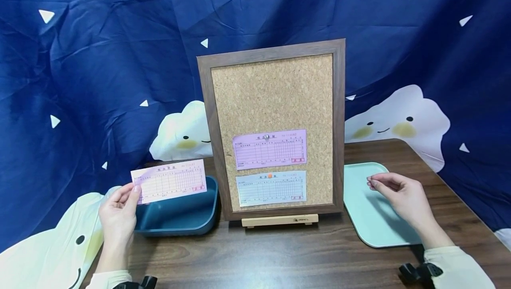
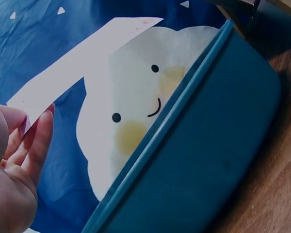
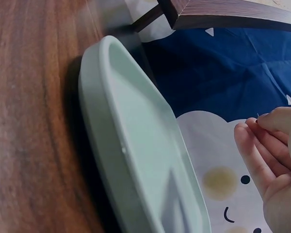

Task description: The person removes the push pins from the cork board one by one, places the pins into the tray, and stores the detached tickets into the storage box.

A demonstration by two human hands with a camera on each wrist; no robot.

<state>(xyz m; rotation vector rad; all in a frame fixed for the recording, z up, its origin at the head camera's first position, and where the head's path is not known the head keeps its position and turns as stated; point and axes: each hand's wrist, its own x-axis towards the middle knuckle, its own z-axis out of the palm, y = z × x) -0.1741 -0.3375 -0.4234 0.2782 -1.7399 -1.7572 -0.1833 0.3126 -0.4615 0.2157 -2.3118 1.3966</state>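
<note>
My left hand (image 1: pixel 119 211) pinches the left end of a pale pink receipt slip (image 1: pixel 169 181) between thumb and fingers, above the dark teal bin (image 1: pixel 187 230). Over the mint-green tray (image 1: pixel 361 222), my right hand (image 1: pixel 405 198) pinches a pushpin, whose thin needle (image 3: pixel 258 116) pokes out at the fingertips; its head is hidden. Between the hands stands a framed corkboard (image 1: pixel 275 94). On its lower part a purple receipt slip (image 1: pixel 269 154) hangs from a clear or silvery pushpin (image 1: pixel 266 137), and below it a light blue slip (image 1: pixel 271 191) from an orange pushpin (image 1: pixel 269 175).
A small wooden easel (image 1: pixel 279 220) supports the corkboard on the brown wood-grain table (image 1: pixel 279 262). Behind hangs a dark blue cloth (image 1: pixel 119 58) with clouds and white triangles, which also drapes along the table's left side.
</note>
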